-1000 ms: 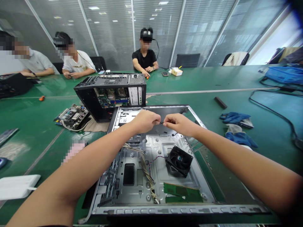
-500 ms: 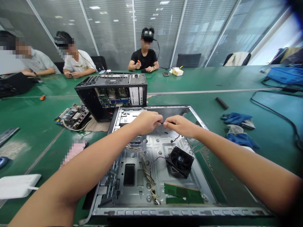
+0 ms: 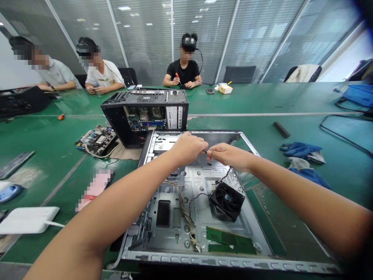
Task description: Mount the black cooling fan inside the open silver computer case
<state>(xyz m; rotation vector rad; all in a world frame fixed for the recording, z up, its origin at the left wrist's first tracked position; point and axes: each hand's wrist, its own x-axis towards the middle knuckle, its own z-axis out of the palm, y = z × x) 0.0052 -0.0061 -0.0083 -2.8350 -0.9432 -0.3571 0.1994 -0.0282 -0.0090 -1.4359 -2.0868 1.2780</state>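
Note:
My left hand and my right hand meet above an open, empty computer case lying flat on the green table. Both hands are closed in a pinch on a thin black cable stretched between the fingertips. That cable drops from my right hand towards a black fan lying loose inside the case. A bundle of pale twisted wires runs along the case floor, and green memory sticks lie near its front edge.
A second black computer case stands behind, with a loose circuit board to its left. Blue gloves lie at right, a white flat device at near left. Three people sit along the far side.
The view has shifted slightly, so everything sits further right. My hands stay pinched together, and the black cable now hangs visibly from my right hand to the fan.

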